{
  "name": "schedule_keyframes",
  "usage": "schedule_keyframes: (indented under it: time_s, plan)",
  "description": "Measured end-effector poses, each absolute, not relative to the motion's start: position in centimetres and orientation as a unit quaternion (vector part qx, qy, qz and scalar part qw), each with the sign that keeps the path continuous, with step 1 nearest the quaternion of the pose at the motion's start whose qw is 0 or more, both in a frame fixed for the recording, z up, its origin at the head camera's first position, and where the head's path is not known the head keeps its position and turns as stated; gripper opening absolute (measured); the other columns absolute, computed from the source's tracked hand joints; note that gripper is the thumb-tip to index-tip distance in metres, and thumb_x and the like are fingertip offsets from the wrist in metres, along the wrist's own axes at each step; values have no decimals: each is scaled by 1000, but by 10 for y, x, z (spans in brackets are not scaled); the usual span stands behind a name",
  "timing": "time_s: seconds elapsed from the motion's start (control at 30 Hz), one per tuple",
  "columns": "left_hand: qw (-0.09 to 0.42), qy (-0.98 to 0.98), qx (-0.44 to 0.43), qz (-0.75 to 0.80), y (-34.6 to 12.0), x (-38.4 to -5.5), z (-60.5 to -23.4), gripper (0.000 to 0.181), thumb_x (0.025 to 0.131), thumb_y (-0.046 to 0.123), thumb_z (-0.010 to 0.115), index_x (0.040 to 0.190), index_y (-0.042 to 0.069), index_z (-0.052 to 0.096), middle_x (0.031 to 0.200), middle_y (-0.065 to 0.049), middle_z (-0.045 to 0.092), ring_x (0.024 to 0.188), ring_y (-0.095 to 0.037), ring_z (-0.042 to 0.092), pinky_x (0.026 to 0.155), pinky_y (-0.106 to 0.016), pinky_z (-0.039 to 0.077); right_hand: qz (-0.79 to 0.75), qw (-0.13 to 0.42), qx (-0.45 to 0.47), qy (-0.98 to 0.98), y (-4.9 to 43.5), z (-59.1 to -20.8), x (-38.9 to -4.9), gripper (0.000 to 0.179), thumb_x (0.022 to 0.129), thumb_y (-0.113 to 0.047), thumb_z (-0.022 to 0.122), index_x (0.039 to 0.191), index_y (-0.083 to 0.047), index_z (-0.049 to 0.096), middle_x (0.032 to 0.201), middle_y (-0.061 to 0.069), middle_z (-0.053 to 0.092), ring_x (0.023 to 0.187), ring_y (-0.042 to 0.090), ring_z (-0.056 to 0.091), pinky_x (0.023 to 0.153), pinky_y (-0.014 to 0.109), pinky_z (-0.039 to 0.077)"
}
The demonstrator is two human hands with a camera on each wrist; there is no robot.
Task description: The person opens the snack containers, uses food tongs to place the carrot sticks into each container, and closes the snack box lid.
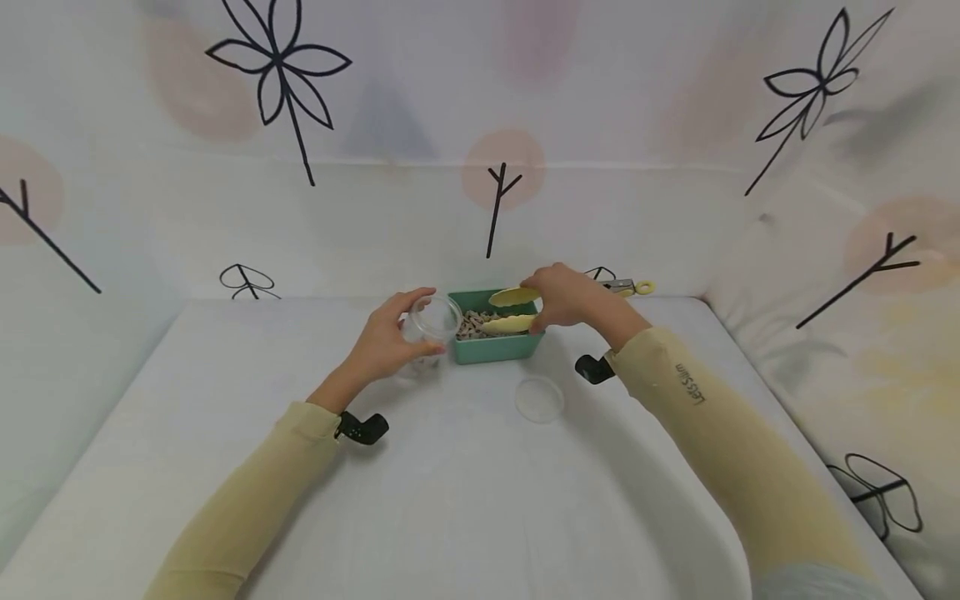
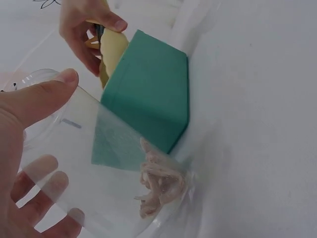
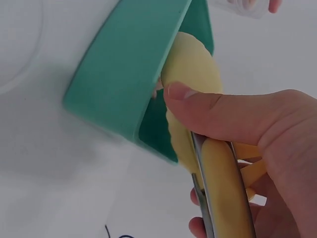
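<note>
My left hand (image 1: 381, 340) grips a clear plastic jar (image 1: 437, 319) around its side, close to the left end of a green rectangular box (image 1: 495, 351). Pale pinkish strips (image 2: 161, 186) lie in the jar's bottom, as the left wrist view shows. More such strips (image 1: 474, 323) fill part of the box. Above the box, my right hand (image 1: 564, 298) holds yellow-tipped metal tongs (image 3: 225, 183) with thumb and fingers. Their two scalloped tips stand apart, reaching into the box opening; whether strips are between them is hidden in the right wrist view.
A round clear lid (image 1: 539, 400) lies flat on the white-covered table (image 1: 465, 492), in front of the box. Behind the table's far edge hangs a pale cloth (image 1: 390, 225) with printed flowers; a similar cloth rises at either side.
</note>
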State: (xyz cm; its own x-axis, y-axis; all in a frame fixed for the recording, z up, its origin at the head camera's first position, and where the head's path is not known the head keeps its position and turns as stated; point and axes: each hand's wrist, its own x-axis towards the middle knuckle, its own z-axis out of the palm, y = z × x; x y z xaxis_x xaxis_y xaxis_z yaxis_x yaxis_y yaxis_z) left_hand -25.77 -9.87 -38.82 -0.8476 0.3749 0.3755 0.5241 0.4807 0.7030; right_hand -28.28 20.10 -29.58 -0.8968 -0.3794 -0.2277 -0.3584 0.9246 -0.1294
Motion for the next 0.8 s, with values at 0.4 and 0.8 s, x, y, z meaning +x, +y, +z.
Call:
schedule_keyframes:
  time_s: [0.4, 0.8]
  plan:
    - [71, -853, -260, -448, -99, -259, -387, 86, 73, 27, 92, 147, 25, 49, 127, -6, 56, 120, -27, 52, 95, -56, 48, -50, 162, -200, 965, 191, -306, -297, 68, 82, -24, 81, 141, 0, 55, 136, 14, 57, 122, 30, 52, 102, 48, 43]
    - [79, -857, -259, -439, -100, -260, -392, 86, 73, 28, 91, 148, 27, 47, 124, -4, 56, 117, -24, 53, 92, -51, 50, -99, 104, -187, 972, 197, -328, -298, 46, 89, -20, 78, 132, -7, 66, 130, 13, 63, 114, 29, 57, 94, 46, 49]
